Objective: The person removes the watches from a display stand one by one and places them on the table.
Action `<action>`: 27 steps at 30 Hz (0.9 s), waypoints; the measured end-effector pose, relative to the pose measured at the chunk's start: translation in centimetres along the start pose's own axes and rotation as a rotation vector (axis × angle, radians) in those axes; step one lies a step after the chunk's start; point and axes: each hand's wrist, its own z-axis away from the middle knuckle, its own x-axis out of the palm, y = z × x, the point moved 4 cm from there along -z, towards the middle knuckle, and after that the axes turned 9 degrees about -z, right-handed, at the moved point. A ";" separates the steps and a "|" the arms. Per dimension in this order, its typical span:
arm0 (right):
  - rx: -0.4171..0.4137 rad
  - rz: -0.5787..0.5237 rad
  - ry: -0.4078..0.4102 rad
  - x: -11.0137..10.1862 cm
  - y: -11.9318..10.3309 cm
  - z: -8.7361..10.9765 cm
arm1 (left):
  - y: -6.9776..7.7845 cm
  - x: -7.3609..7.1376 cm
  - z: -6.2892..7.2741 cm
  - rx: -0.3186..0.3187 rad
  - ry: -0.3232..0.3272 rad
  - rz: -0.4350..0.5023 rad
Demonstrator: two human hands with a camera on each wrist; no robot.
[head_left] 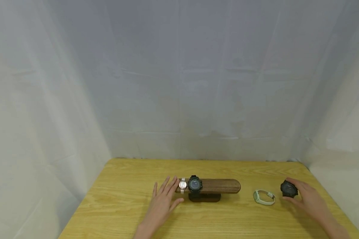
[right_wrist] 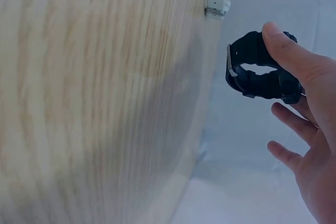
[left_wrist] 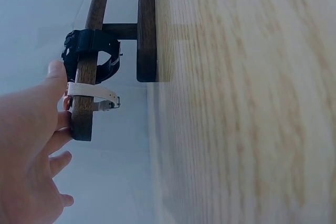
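Observation:
A dark wooden watch stand with a rounded bar on a short base stands mid-table. Near the bar's left end sits a white-strapped watch, and beside it a chunky black watch. My left hand rests at that end with its fingers spread and fairly straight, close to the white strap. Off to the right, my right hand pinches a second black watch between thumb and fingers. Its buckled loop appears held above the table in the right wrist view.
A pale green watch lies on the wooden table between the stand and my right hand. White cloth hangs behind the table and along both sides.

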 end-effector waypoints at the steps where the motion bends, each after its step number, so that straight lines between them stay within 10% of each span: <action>1: 0.003 0.003 -0.002 -0.1 0.1 0.1 | 0.0 0.0 0.0 -0.001 -0.002 -0.004; 27: 0.100 0.041 -0.156 0.3 2.5 1.7 | -0.1 0.2 0.2 0.002 0.017 -0.017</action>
